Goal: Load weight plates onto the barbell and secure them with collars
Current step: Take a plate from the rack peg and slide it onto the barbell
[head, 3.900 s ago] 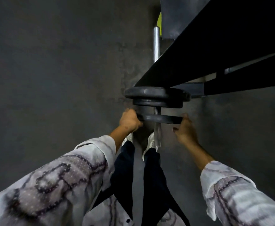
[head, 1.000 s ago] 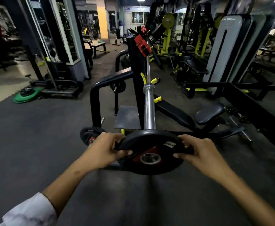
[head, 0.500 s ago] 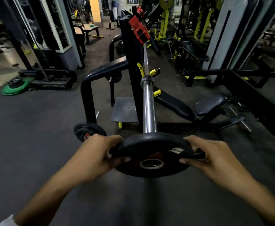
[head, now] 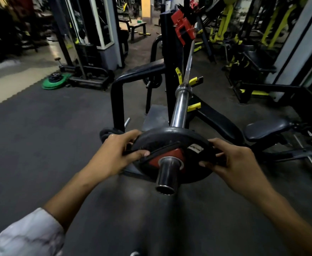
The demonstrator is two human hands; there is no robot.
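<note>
Weight plate (head: 171, 143), black with a red centre, sits threaded over the near end of the barbell (head: 180, 106), the steel sleeve tip poking out toward the camera through its hole. A person's left hand (head: 114, 156) is clamped on the plate's left rim, fingers curled over the edge and thumb across the face, while the right hand (head: 231, 163) grips the right rim in the same way. By the look of it, the load is in its early stage: this one plate is on the sleeve but sits only a little way in from the tip, well short of the inner shoulder (head: 183, 89) farther up the bar, so it seems to need sliding home. No other plate is seen on this sleeve, and no collar is visible anywhere, so securing appears yet to be done; the bar's far end is out of sight. The bar rests across a black rack upright (head: 170, 74) with yellow hooks (head: 194, 81) and a red fitting (head: 183, 28) higher up, beside a padded seat (head: 266, 129). Another dark plate (head: 105, 132) stands at the foot of the rack, just behind the left hand. Underfoot is dark rubber floor (head: 40, 135); green plates (head: 57, 81) lie stacked near a cable machine (head: 88, 34), and yellow-framed machines (head: 223, 21) fill the dim gym beyond.
</note>
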